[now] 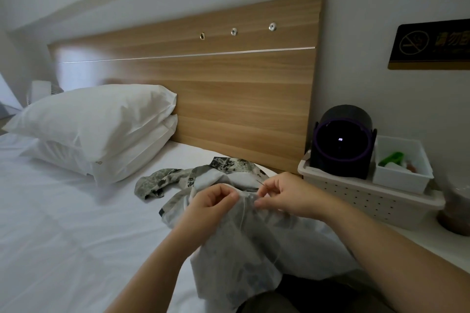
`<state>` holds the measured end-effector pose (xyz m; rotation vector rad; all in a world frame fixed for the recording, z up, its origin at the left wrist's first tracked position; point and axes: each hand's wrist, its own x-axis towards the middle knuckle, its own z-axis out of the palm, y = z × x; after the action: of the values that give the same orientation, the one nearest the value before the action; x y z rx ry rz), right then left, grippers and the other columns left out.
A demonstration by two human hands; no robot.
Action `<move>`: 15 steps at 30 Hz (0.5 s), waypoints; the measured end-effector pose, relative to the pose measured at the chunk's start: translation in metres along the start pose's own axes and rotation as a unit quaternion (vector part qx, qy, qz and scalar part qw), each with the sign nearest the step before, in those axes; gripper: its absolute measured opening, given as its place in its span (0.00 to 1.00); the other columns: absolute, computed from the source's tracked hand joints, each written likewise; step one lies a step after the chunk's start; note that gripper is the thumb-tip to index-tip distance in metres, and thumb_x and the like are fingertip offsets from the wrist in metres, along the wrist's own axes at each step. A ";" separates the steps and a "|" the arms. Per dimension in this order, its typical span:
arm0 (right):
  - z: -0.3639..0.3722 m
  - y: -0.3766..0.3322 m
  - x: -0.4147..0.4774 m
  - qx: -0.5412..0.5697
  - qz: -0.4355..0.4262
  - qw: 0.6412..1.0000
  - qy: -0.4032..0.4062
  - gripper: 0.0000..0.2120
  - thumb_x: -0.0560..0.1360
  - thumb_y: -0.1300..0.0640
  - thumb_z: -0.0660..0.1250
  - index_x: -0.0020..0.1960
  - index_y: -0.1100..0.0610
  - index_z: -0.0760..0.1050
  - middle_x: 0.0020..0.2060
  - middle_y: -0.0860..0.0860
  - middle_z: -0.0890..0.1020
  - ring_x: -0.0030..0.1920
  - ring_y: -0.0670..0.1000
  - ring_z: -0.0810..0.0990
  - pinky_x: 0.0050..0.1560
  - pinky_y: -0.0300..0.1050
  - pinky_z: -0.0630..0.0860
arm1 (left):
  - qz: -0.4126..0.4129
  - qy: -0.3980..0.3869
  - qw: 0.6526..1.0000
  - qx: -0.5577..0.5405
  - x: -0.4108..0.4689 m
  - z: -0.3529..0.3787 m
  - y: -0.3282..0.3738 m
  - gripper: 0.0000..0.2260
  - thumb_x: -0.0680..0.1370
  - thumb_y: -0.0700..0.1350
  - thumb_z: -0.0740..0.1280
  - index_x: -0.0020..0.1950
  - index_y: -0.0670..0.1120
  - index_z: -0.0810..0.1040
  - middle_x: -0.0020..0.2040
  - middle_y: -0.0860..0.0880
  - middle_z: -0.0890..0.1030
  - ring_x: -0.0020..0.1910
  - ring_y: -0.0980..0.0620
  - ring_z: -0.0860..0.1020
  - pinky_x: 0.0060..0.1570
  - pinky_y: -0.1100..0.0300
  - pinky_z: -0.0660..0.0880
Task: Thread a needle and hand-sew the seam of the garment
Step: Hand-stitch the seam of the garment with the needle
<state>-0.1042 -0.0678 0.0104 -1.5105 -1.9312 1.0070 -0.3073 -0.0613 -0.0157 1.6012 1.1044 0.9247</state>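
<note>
- Garment [229,249], camouflage-print, bunched on the bed [63,223]; its seam [248,196] is raised between both hands.
- Left hand [211,203]: grip pinches the fabric beside the seam; keep it taut.
- Right hand [284,195]: grip pinches the needle [260,182]; draw the thread [243,213] through evenly, with small stitches.

centre-low: left grip [212,202] pinches garment [239,241] | right grip [286,195] pinches needle [260,183], thread [243,212] hangs below | left: pillows [101,119] on bed [63,223] | right: white basket [368,201]
</note>
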 end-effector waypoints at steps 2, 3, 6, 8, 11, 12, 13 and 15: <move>-0.008 0.002 0.001 0.010 0.002 1.000 -0.027 0.04 0.72 0.52 0.73 0.41 0.50 0.79 0.21 0.41 0.72 0.23 0.39 0.69 0.27 0.33 0.66 | -0.011 -0.003 1.000 0.019 -0.002 -0.004 -0.002 0.08 0.77 0.46 0.68 0.43 0.42 0.80 0.38 0.45 0.77 0.38 0.49 0.72 0.41 0.54 0.69; -0.012 0.002 0.001 0.006 0.005 1.000 -0.027 0.04 0.72 0.52 0.73 0.41 0.51 0.79 0.21 0.40 0.73 0.23 0.38 0.69 0.27 0.32 0.66 | -0.022 -0.003 1.000 0.022 -0.003 -0.004 -0.002 0.08 0.77 0.46 0.68 0.42 0.43 0.80 0.37 0.46 0.77 0.37 0.49 0.72 0.40 0.55 0.69; -0.012 0.004 0.000 -0.042 0.012 0.999 -0.003 0.05 0.73 0.50 0.71 0.41 0.50 0.79 0.21 0.39 0.73 0.24 0.38 0.69 0.29 0.31 0.65 | -0.046 -0.011 0.999 0.023 -0.004 -0.001 -0.006 0.07 0.77 0.46 0.69 0.40 0.46 0.80 0.37 0.48 0.78 0.38 0.50 0.73 0.40 0.57 0.70; -0.007 0.003 -0.002 -0.029 0.020 0.999 0.041 0.04 0.76 0.49 0.67 0.46 0.49 0.78 0.27 0.40 0.74 0.28 0.38 0.69 0.31 0.33 0.65 | -0.055 -0.001 0.998 0.019 -0.003 0.002 -0.007 0.07 0.76 0.47 0.69 0.38 0.49 0.81 0.37 0.49 0.80 0.38 0.52 0.75 0.41 0.58 0.72; -0.002 -0.007 -0.010 0.007 0.011 0.995 0.098 0.07 0.81 0.53 0.57 0.52 0.50 0.74 0.35 0.44 0.74 0.30 0.40 0.70 0.32 0.36 0.64 | -0.074 0.019 0.997 0.011 0.000 0.003 -0.006 0.09 0.76 0.49 0.70 0.35 0.53 0.83 0.36 0.53 0.82 0.39 0.55 0.78 0.44 0.59 0.75; 0.000 -0.011 -0.013 0.001 -0.001 0.995 0.096 0.08 0.81 0.55 0.56 0.50 0.50 0.74 0.33 0.44 0.73 0.28 0.39 0.70 0.31 0.34 0.64 | -0.078 0.021 0.997 0.006 0.001 0.002 -0.005 0.09 0.76 0.49 0.70 0.35 0.54 0.83 0.36 0.53 0.83 0.39 0.55 0.79 0.45 0.58 0.75; 0.002 -0.014 -0.017 -0.012 -0.010 0.997 0.080 0.09 0.81 0.57 0.56 0.48 0.50 0.74 0.31 0.44 0.73 0.26 0.38 0.70 0.30 0.32 0.64 | -0.079 0.023 0.997 -0.001 0.001 0.002 -0.006 0.09 0.76 0.49 0.70 0.35 0.54 0.83 0.36 0.52 0.83 0.39 0.54 0.79 0.46 0.56 0.75; 0.012 -0.019 -0.022 -0.041 -0.007 0.999 0.020 0.09 0.81 0.57 0.57 0.46 0.50 0.74 0.29 0.45 0.77 0.25 0.36 0.72 0.31 0.31 0.66 | -0.073 0.027 0.997 -0.016 0.001 0.002 -0.006 0.09 0.75 0.48 0.70 0.36 0.54 0.84 0.36 0.51 0.83 0.39 0.53 0.79 0.46 0.55 0.75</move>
<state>-0.1186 -0.0946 0.0196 -1.5478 -1.9735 0.8961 -0.3061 -0.0603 -0.0217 1.4564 1.2209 0.8871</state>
